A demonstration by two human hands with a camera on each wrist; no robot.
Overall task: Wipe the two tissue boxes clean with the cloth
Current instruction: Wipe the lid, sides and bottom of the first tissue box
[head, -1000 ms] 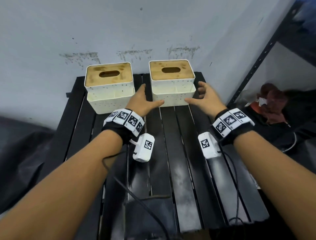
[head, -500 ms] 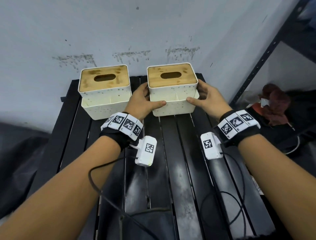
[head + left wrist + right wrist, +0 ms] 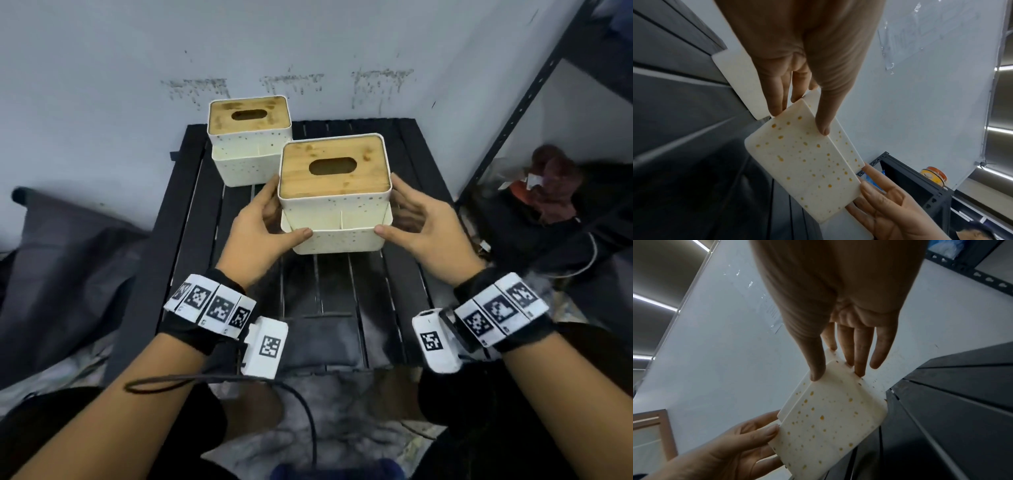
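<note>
1. Tissue boxes come first: at the left rear stands the far white plastic tissue box with a wooden slotted lid [image 3: 249,144], resting on the black slatted table [image 3: 185,219] close to the pale blue-grey wall [image 3: 102,85]. Its side is flecked with small orange-brown spots.
2. My left hand [image 3: 255,236] grasps the left side of the near white plastic tissue box with a wooden slotted lid [image 3: 334,192]; my thumb lies along the lower front edge and my fingers press flat against the side wall.
3. That near box sits between my two hands, in front of and to the right of the far box. The left wrist view shows its underside facing the camera, so it is lifted off the slats. Its white walls and base carry many orange-brown spots.
4. My right hand [image 3: 423,229] grasps the box's right side the same way, thumb on the lower front edge, fingers along the wall; in the right wrist view the little finger stands clear of the box.
5. Both wrists wear black bands with white marker tags.
6. At the far right stands a dark metal shelf frame [image 3: 513,116], with a reddish-brown crumpled object [image 3: 555,181] beyond it.
</note>
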